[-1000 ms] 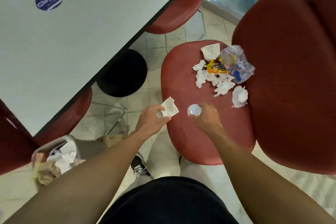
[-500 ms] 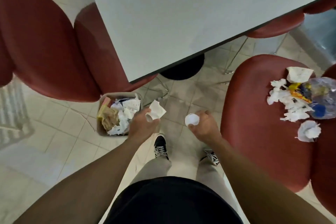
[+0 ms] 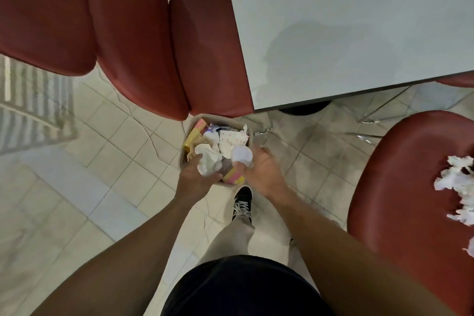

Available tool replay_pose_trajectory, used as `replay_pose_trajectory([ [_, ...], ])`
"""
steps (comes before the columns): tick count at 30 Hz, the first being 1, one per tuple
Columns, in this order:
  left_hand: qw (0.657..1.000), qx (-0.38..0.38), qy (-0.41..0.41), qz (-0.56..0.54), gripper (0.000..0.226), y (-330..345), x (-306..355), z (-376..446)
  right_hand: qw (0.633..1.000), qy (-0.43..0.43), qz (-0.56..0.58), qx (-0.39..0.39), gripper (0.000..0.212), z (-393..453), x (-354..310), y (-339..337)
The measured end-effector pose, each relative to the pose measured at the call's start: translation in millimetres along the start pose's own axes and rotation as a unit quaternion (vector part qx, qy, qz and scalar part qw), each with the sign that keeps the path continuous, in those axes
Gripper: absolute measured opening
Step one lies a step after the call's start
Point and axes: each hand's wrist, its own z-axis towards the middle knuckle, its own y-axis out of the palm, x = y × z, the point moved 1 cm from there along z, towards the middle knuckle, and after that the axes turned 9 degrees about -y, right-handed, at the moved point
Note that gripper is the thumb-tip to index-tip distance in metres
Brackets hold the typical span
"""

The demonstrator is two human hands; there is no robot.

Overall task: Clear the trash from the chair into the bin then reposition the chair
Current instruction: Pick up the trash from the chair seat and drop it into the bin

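Both hands hang right over the bin (image 3: 188,133) on the floor, the left hand (image 3: 196,177) curled round a crumpled napkin (image 3: 208,160) and the right hand (image 3: 261,170) pinching a small white wad (image 3: 242,154), while more scraps (image 3: 455,179) lie on the chair (image 3: 400,187) well off to the right

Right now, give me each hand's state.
Left hand: holding crumpled paper over the bin.
Right hand: holding a white wad.
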Motion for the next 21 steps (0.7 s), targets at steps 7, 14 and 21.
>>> replay_pose_trajectory([
  [7, 0.997, 0.013, -0.007, 0.072, 0.043, 4.9, -2.7, -7.3, 1.000, 0.010, 0.019, -0.002, 0.046, -4.1, -5.0, -6.3],
  [14, 0.991, -0.035, 0.054, 0.120, 0.038, 47.5, 49.3, -22.8, 0.993, 0.113, 0.035, 0.002, 0.056, -44.2, 69.0, -53.1],
  [21, 0.958, -0.133, 0.136, 0.216, 0.043, 142.0, 125.8, -57.2, 0.972, 0.176, 0.124, 0.096, 0.054, -83.9, 144.1, -119.7],
])
